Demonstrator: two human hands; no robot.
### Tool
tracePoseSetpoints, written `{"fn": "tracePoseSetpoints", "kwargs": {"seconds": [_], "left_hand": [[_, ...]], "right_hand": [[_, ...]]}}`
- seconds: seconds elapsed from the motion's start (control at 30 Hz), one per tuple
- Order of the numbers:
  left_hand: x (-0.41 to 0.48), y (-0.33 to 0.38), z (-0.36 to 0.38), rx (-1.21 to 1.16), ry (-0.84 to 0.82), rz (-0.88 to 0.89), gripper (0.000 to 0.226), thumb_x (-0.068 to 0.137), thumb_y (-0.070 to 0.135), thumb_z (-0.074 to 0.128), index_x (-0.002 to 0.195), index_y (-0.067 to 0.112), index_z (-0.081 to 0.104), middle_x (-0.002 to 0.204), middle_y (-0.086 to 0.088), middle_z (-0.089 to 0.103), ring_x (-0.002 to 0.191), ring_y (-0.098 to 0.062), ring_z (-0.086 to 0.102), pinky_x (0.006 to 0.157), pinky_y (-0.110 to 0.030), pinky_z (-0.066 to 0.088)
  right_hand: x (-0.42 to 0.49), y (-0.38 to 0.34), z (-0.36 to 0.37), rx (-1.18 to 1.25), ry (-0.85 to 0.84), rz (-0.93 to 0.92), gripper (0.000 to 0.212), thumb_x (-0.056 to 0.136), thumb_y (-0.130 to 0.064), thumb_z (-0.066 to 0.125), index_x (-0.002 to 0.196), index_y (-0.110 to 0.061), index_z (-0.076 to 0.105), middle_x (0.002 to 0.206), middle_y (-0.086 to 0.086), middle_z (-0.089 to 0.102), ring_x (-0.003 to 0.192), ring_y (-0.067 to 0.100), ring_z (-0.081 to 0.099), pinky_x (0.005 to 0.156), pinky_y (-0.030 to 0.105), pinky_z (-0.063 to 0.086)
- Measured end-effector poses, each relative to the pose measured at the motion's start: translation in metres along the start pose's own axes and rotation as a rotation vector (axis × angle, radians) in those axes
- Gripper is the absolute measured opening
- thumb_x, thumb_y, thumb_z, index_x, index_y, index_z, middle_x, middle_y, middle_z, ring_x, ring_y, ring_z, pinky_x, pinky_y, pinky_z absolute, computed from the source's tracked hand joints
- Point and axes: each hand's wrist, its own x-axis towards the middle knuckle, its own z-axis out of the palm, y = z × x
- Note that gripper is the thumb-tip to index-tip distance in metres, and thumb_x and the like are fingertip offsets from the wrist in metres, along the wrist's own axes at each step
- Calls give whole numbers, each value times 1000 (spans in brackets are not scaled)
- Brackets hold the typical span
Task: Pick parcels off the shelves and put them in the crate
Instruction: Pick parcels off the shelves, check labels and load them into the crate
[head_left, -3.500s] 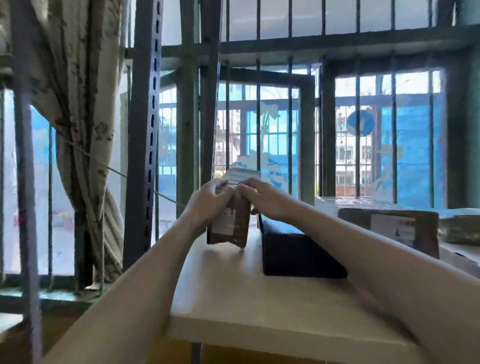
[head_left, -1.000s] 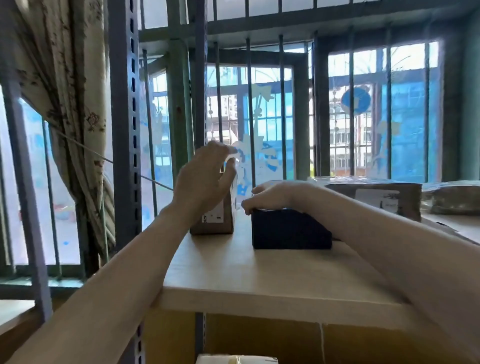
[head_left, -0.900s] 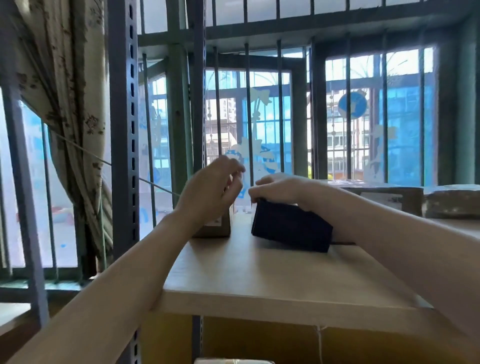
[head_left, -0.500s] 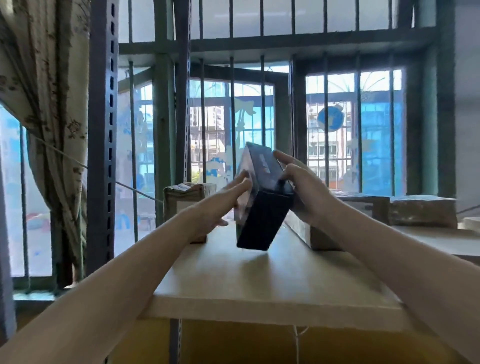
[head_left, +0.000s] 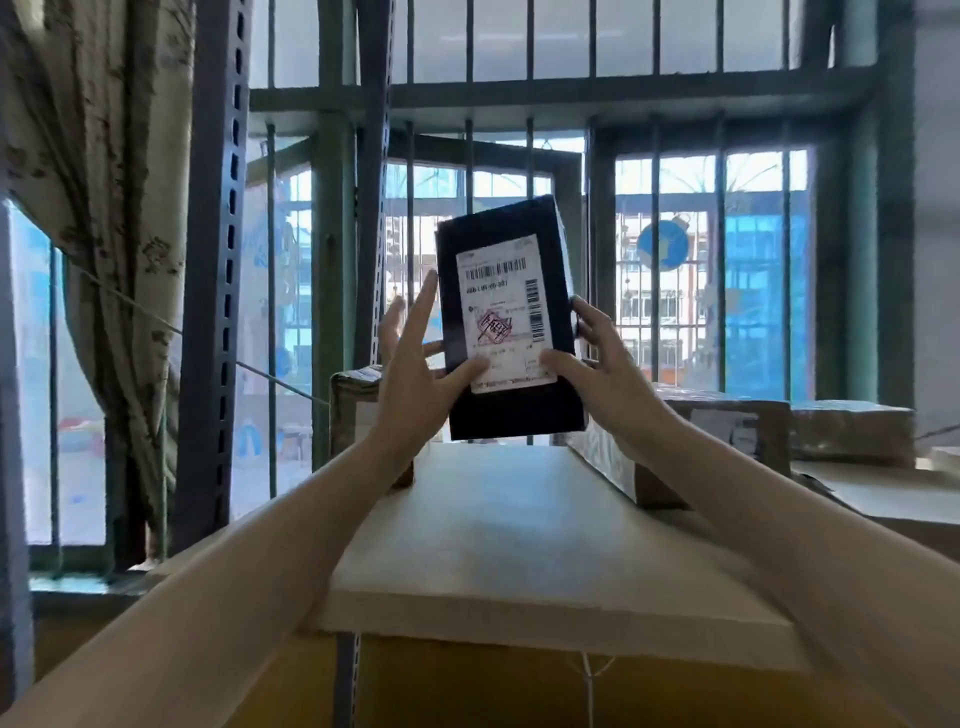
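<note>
A black box parcel (head_left: 506, 415) with a white shipping label facing me is held upright above the wooden top shelf (head_left: 519, 545). My left hand (head_left: 415, 384) presses its left side with the thumb on the label's lower edge. My right hand (head_left: 602, 374) grips its right side, thumb on the label too. A small brown cardboard parcel (head_left: 353, 405) stands on the shelf behind my left hand. No crate is in view.
More brown parcels (head_left: 727, 431) lie along the shelf's right side, one wrapped in tape (head_left: 852, 431). A perforated metal shelf post (head_left: 215, 291) rises at the left, next to a patterned curtain (head_left: 98, 208). Barred windows (head_left: 670, 260) stand behind the shelf.
The black parcel has been lifted off the shelf and turned so its label faces me. My left hand left the small brown parcel and joined the right hand on the black one.
</note>
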Motion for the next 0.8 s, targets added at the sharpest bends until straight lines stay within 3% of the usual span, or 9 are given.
{"fn": "tracePoseSetpoints", "kwargs": {"seconds": [0.1,0.2,0.33,0.43,0.47,0.57,0.67,0.73,0.8], "left_hand": [[-1,3,-3,-10,68,67,81,80,12,69,138,41,21,151,-6,13,110,-9,49,75,-13,54],[-2,6,-4,-33,93,70,73,83,11,67,140,35,28,149,-4,19,105,0,51,82,-21,55],[-4,8,-6,-57,130,83,60,90,16,57,140,33,29,140,5,29,104,5,50,78,-9,51],[-1,10,-9,-182,22,-45,53,97,27,44,145,31,22,146,7,35,121,-3,46,98,-31,48],[0,12,-9,-246,-7,-86,53,97,28,42,145,32,20,141,8,44,119,-6,51,97,-36,50],[5,17,-14,-424,-35,-83,52,97,24,44,145,28,24,101,23,69,96,-3,66,73,-22,56],[11,28,-24,-492,-149,-44,38,92,22,51,127,35,45,91,18,73,84,-6,70,64,-17,54],[7,31,-25,-502,-324,-73,29,85,25,57,108,42,59,85,9,75,76,-10,71,59,-18,54],[1,48,-16,-550,-493,-129,23,79,25,63,94,42,67,79,5,75,69,-11,71,57,-19,53]], "right_hand": [[1,1,3,100,-32,25,58,93,-5,48,140,-34,31,117,-12,56,98,11,64,80,32,58],[0,1,5,123,-56,16,58,94,-4,46,142,-34,31,123,-10,57,106,10,60,84,29,56],[-3,-4,5,107,-73,-3,61,95,-4,44,145,-33,27,132,-5,54,114,12,57,95,35,51],[-7,-12,10,84,-95,-47,62,96,-3,42,147,-32,22,133,0,53,118,16,56,94,37,52],[-9,-15,13,68,-94,-62,63,97,-4,42,148,-31,17,136,1,50,118,15,55,94,36,52],[-18,-28,19,-96,-67,-152,68,97,-8,43,150,-28,5,137,-10,42,112,-7,54,91,24,52],[-17,-53,1,-279,86,-225,81,91,-18,57,149,-29,0,143,-10,31,132,9,38,107,31,34],[-17,-78,-26,-319,199,-242,85,87,-26,63,148,-34,5,141,-9,29,130,13,36,102,30,32],[-27,-102,-60,-394,152,-192,71,84,-30,66,143,-38,27,146,-6,35,123,9,46,102,31,37]]}}
